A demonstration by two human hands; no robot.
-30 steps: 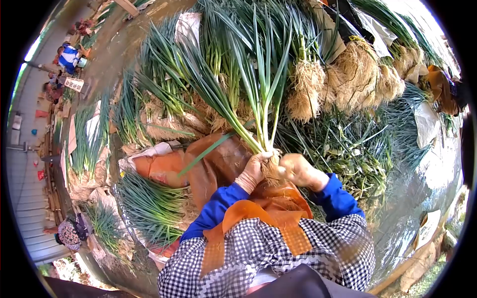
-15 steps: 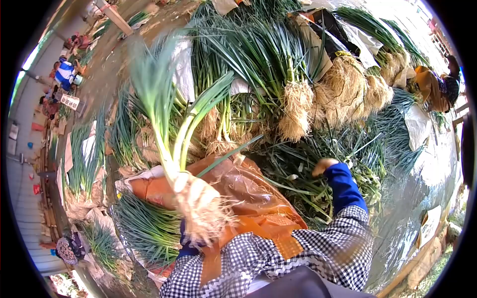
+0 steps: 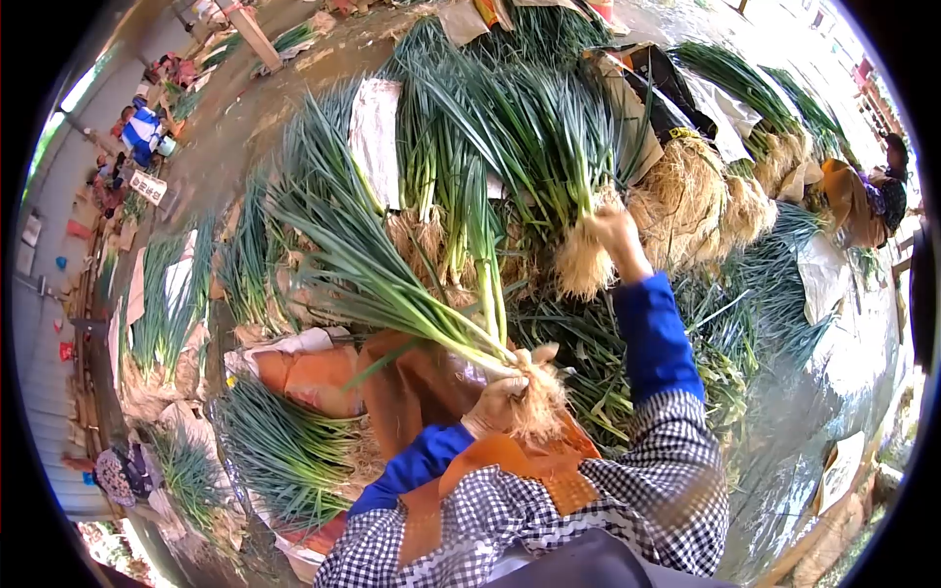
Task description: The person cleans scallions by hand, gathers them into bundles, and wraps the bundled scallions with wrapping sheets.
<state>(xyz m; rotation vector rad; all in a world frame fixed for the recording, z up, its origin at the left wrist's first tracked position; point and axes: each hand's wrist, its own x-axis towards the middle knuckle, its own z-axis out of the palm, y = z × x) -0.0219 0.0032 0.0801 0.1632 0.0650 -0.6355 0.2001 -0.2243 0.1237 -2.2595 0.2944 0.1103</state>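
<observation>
My left hand [image 3: 498, 404] is closed round the white stems of a bunch of green onions [image 3: 431, 318], just beside their pale, hairy roots [image 3: 537, 402]. The long green leaves of this bunch point up and to the left, above my lap. Farther out, my right hand [image 3: 618, 238] is at the base of another pile of green onions [image 3: 573, 147], its fingers curled against the stems just above the tangled roots [image 3: 580, 263]. Exactly how many stems those fingers grip is hidden.
An orange apron [image 3: 500, 456] covers my lap. Loose green leaves [image 3: 578, 338] lie ahead of it. To the left is another heap of green onions [image 3: 284, 451]; larger rooted bundles [image 3: 681, 191] stand at the upper right. Other people [image 3: 145, 127] sit at the far left.
My right hand has gone from the loose leaves up to the piled onions. The bunch in my left hand has swung down and right, with its roots now turned right.
</observation>
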